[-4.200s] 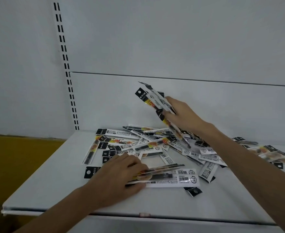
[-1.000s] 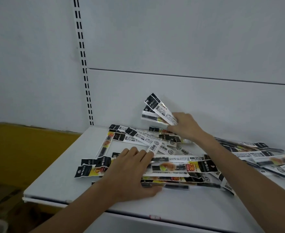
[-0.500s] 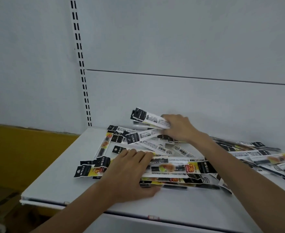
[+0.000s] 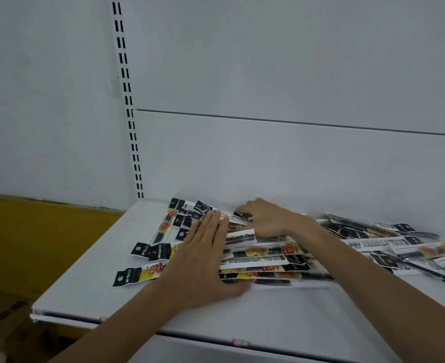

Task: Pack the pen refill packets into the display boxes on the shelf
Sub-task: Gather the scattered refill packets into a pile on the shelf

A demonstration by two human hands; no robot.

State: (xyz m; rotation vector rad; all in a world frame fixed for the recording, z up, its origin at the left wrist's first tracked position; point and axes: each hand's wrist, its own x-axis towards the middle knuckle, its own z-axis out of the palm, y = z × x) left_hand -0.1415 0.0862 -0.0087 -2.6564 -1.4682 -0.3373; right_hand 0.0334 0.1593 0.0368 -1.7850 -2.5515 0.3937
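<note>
Refill packets (image 4: 258, 260) loose on white shelf (image 4: 268, 310); slotted upright (image 4: 129, 121), back panel (image 4: 294, 166) behind.

Forearms (image 4: 127, 323), left hand (image 4: 203, 260) and right hand (image 4: 266, 218) seemingly bare.

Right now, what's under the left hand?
The left hand lies flat on a stack of refill packets on the shelf. Their ends stick out both sides; the parts beneath the palm are hidden.
</note>
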